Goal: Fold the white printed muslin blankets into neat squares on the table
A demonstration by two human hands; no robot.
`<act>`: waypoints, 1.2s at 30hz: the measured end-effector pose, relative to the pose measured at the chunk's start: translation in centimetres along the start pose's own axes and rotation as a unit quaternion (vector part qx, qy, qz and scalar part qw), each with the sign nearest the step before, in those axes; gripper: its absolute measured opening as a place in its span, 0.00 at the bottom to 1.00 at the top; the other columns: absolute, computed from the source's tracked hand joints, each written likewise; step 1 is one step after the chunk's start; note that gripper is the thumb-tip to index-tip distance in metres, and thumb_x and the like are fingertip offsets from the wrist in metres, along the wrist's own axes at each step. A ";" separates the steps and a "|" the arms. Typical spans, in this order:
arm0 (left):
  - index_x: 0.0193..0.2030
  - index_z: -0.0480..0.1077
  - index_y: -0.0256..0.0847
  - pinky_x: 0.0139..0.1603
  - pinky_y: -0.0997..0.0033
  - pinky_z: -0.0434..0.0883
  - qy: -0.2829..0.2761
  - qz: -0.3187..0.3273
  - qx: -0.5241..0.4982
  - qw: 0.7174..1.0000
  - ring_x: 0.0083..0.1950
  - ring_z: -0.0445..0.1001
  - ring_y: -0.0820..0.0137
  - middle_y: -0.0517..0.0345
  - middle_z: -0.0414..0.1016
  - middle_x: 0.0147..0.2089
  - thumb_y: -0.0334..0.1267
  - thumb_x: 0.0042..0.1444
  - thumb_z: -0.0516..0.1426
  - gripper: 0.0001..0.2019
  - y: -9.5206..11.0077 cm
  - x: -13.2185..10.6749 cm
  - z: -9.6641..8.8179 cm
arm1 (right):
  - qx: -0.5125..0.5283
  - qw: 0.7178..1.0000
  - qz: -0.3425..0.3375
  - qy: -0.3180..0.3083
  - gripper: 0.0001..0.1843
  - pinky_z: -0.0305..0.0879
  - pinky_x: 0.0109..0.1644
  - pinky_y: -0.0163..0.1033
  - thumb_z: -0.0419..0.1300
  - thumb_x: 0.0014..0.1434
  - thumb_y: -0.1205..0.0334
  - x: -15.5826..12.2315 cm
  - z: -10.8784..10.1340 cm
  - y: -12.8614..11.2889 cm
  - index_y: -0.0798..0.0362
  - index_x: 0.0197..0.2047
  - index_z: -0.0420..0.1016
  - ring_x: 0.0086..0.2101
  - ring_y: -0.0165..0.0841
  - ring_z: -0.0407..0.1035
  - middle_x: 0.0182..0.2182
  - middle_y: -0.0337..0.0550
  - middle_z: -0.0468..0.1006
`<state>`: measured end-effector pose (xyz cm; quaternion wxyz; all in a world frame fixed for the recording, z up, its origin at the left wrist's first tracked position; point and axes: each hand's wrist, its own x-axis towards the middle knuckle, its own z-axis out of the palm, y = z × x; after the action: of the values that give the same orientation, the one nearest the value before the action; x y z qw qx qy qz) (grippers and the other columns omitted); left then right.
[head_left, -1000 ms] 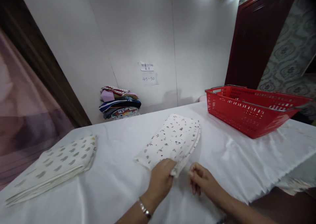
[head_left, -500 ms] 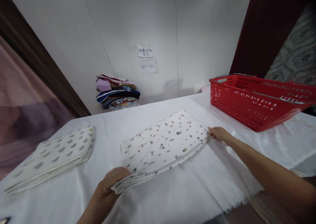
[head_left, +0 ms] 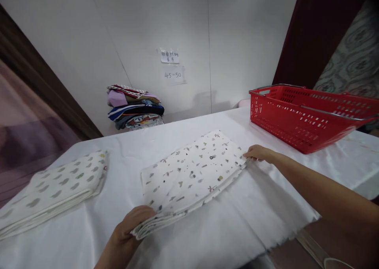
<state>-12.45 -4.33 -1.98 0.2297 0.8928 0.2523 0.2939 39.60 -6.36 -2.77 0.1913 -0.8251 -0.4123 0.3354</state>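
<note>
A white cloth (head_left: 192, 170) with small printed shapes lies folded in several layers on the white-covered table (head_left: 189, 245). At its near left corner, my left hand (head_left: 133, 225) grips the stacked layers, with the thumb on top and the fingers hidden below. My right hand (head_left: 257, 153) pinches the right corner between thumb and fingers. The near edge between the two hands shows the layers. To the left lies a second folded cloth (head_left: 65, 186), white with grey-green spots and a small red tag; neither hand touches it.
A red plastic basket (head_left: 296, 123) with metal handles stands at the back right. Folded textiles (head_left: 136, 107) are piled beyond the table's back edge at the left, against the wall. Paper signs (head_left: 173, 75) hang above. The table's near edge runs along the lower right.
The camera view has shifted slightly, moving the scene a little left. Both hands keep hold of the same corners, and the cloth's folded shape looks nearly the same.
</note>
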 end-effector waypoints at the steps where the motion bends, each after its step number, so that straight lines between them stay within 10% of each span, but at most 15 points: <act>1: 0.40 0.74 0.47 0.43 0.75 0.72 -0.003 -0.004 0.000 1.000 0.42 0.74 0.68 0.58 0.77 0.40 0.36 0.54 0.56 0.08 -0.1 -0.1 0.1 | 0.011 1.000 0.001 -0.006 0.14 0.50 0.21 0.29 0.63 0.47 0.53 0.0 -0.2 -0.2 0.55 0.24 0.66 0.22 0.24 0.60 0.22 0.38 0.68; 17: 0.39 0.76 0.47 0.43 0.72 0.74 0.019 -0.012 -0.006 1.000 0.41 0.75 0.66 0.55 0.78 0.38 0.40 0.55 0.56 0.09 -0.3 -0.6 0.7 | 0.049 0.998 0.032 -0.031 0.15 0.45 0.18 0.29 0.64 0.46 0.54 -0.3 -0.7 -0.9 0.55 0.24 0.64 0.20 0.21 0.57 0.24 0.38 0.68; 27: 0.39 0.76 0.48 0.42 0.74 0.73 0.015 -0.037 -0.022 0.999 0.41 0.75 0.66 0.56 0.78 0.38 0.43 0.55 0.56 0.09 -0.3 -0.8 1.0 | 0.066 0.989 0.057 -0.121 0.15 0.49 0.16 0.28 0.66 0.45 0.56 -0.7 -1.4 -2.1 0.57 0.24 0.66 0.19 0.26 0.65 0.24 0.44 0.74; 36: 0.37 0.77 0.46 0.40 0.74 0.74 0.020 -0.053 -0.020 0.998 0.40 0.76 0.65 0.54 0.78 0.37 0.44 0.54 0.56 0.10 -0.2 -1.1 1.0 | 0.127 0.988 0.008 -0.083 0.14 0.62 0.23 0.27 0.66 0.47 0.58 -1.0 -0.6 -1.5 0.54 0.30 0.65 0.22 0.24 0.65 0.20 0.36 0.71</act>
<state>-12.62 -5.05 -3.26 0.2572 0.8677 0.2977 0.3039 38.74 -6.30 -1.09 0.2565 -0.7667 -0.3743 0.4542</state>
